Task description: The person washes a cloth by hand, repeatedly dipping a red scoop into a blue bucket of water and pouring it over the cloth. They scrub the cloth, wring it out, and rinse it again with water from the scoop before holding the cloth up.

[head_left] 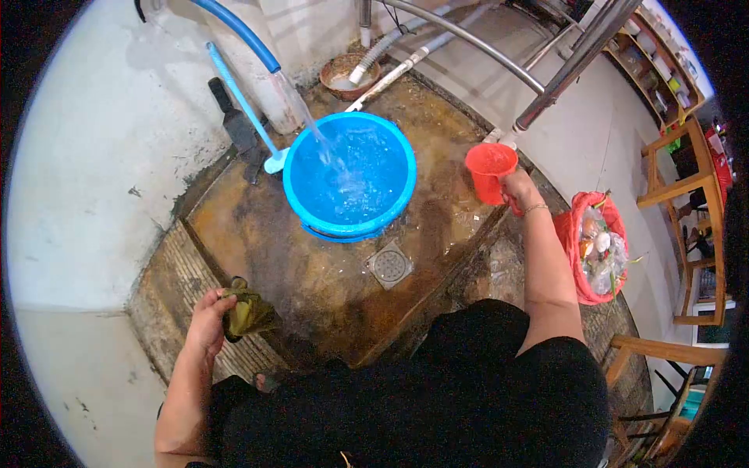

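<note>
A person, seen from above, is crouching over a wet, rust-stained floor (289, 269) beside a white wall. The left hand (207, 316) is closing its fingers around a green leaf-wrapped bundle (250, 313) and holding it low at the lower left of the view, over the ribbed edge of the floor. The right hand (518, 189) is reaching forward and gripping a red plastic cup (489, 168) firmly, holding it upright to the right of a blue bucket (349, 178), near it but not touching. Water is streaming from a blue hose (238, 31) into the bucket, which is sitting in the middle of the floor and looking nearly full. A square metal drain (388, 265) is lying just in front of the bucket. A light blue long-handled brush (240, 97) is leaning by the wall, its head just beside the bucket's left rim. A brown bowl (343, 76) is sitting behind the bucket. A red-lined bin (576, 234) holding scraps is standing to the right of the right forearm.
</note>
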